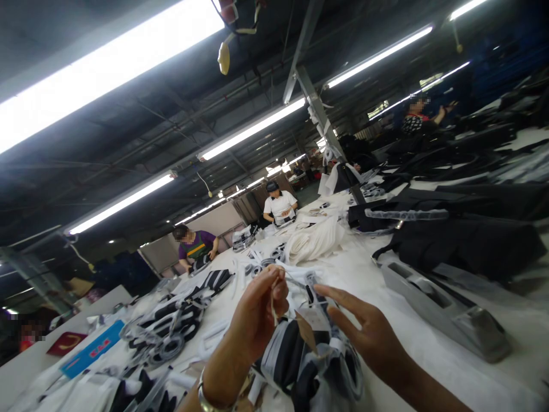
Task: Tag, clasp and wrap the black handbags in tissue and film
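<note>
My left hand (pixel 259 306) is closed in a pinch, with a thin pale string (pixel 274 313) hanging from its fingertips. Below it lies a bundle of rolled black and grey straps (pixel 285 357), partly in clear plastic. A white paper tag (pixel 315 318) and a brown card tag (pixel 305 332) rest on top of the bundle. On the other side my right hand (pixel 360 320) stretches its fingers, apart from one another, along the bundle's edge beside the tags. Whether those fingertips touch the plastic, I cannot tell.
Strap bundles (pixel 171 326) crowd the table's left side, near a blue box (pixel 92 349). A grey tape dispenser (pixel 444 309) and black fabric pieces (pixel 463 229) lie right. White strips (pixel 315 240) are piled ahead. Co-workers (pixel 197 249) sit across the table; a post (pixel 321 123) stands beyond.
</note>
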`<action>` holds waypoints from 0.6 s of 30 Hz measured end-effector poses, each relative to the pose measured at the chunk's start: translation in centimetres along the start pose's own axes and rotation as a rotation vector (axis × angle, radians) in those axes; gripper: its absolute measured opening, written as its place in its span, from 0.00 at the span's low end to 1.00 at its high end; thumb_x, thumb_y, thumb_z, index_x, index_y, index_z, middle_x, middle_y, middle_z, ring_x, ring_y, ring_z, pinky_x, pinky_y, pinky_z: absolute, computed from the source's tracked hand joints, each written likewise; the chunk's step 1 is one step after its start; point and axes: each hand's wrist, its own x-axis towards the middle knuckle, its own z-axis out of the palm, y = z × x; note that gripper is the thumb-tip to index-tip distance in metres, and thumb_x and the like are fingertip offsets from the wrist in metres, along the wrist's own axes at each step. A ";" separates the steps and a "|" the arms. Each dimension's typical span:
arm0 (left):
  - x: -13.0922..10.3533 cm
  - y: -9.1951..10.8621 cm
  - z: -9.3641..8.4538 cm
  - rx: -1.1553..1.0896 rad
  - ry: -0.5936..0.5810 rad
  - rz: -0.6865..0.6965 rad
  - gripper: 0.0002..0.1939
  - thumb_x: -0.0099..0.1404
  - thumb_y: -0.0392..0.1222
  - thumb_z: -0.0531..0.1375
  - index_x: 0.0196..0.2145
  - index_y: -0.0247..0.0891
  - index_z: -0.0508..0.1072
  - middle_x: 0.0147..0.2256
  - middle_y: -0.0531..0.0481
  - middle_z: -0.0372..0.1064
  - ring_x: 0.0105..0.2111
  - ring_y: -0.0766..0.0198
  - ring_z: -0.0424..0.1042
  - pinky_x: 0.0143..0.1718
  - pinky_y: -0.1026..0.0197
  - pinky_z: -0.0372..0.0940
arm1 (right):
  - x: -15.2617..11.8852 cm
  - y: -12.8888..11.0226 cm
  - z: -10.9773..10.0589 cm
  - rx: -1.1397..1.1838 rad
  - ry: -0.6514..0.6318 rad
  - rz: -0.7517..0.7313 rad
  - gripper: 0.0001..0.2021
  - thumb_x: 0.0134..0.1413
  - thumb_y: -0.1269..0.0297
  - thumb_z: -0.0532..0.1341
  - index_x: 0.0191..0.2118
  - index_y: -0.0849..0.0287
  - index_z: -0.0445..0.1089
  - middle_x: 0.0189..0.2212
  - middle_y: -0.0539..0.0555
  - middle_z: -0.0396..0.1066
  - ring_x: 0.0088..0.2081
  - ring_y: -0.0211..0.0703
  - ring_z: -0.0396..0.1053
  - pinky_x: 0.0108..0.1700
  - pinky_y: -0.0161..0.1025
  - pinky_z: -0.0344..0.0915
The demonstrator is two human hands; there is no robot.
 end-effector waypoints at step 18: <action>-2.0 -8.2 -7.4 0.595 0.066 -0.118 0.22 0.65 0.60 0.61 0.36 0.36 0.74 0.31 0.48 0.73 0.31 0.63 0.72 0.33 0.63 0.66 | -7.4 3.7 -3.2 0.048 -0.252 0.787 0.28 0.47 0.32 0.63 0.32 0.56 0.79 0.15 0.49 0.65 0.13 0.37 0.60 0.19 0.35 0.57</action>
